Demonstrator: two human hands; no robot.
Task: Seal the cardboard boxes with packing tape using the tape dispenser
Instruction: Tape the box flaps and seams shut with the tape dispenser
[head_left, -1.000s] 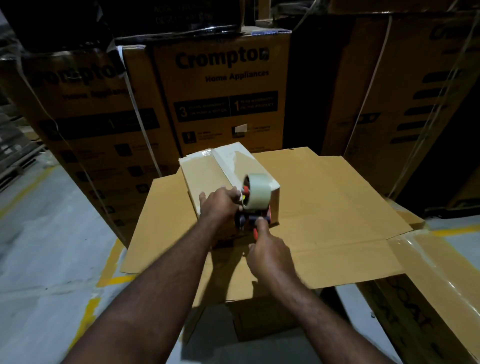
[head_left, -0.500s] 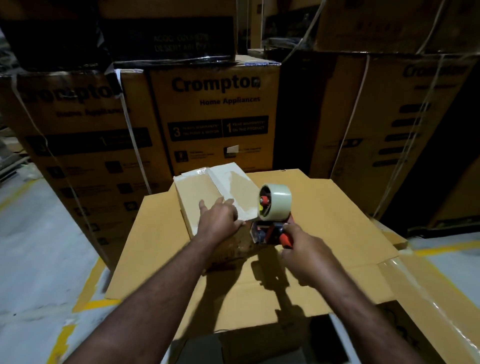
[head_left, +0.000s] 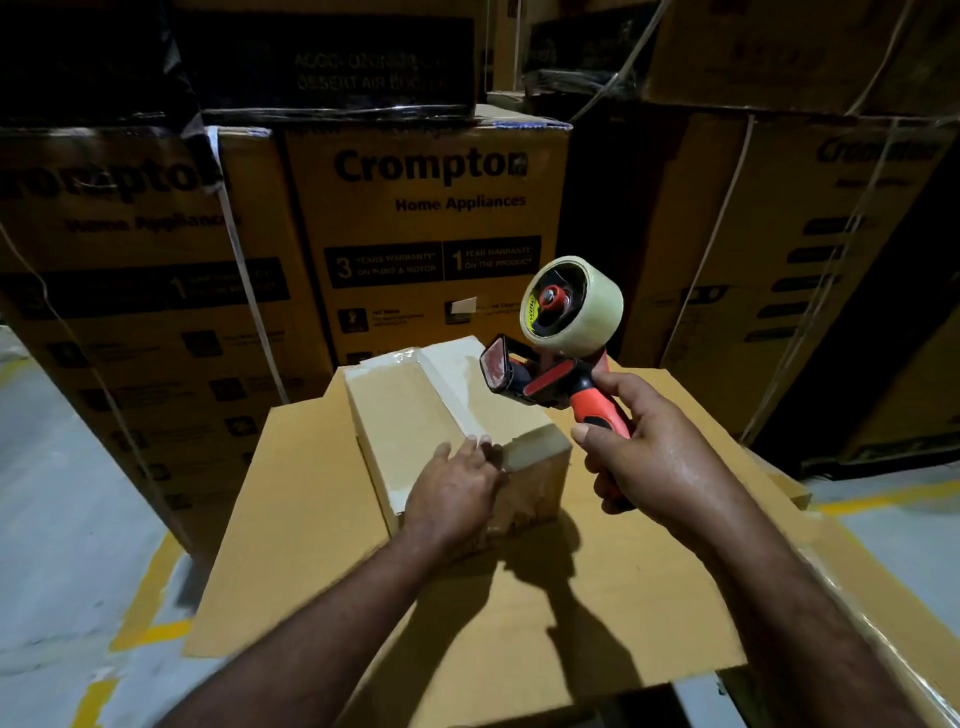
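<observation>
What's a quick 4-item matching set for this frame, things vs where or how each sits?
Things
1. left hand
2. right hand
3. tape roll
4. small box

Place or state
A. mounted on the tape dispenser, held up in the air
B. grips the orange handle
C. rests on the near end of the small box
D. lies on the flat cardboard sheet

Pairs: 1-C, 2-B, 3-A, 4-D
</observation>
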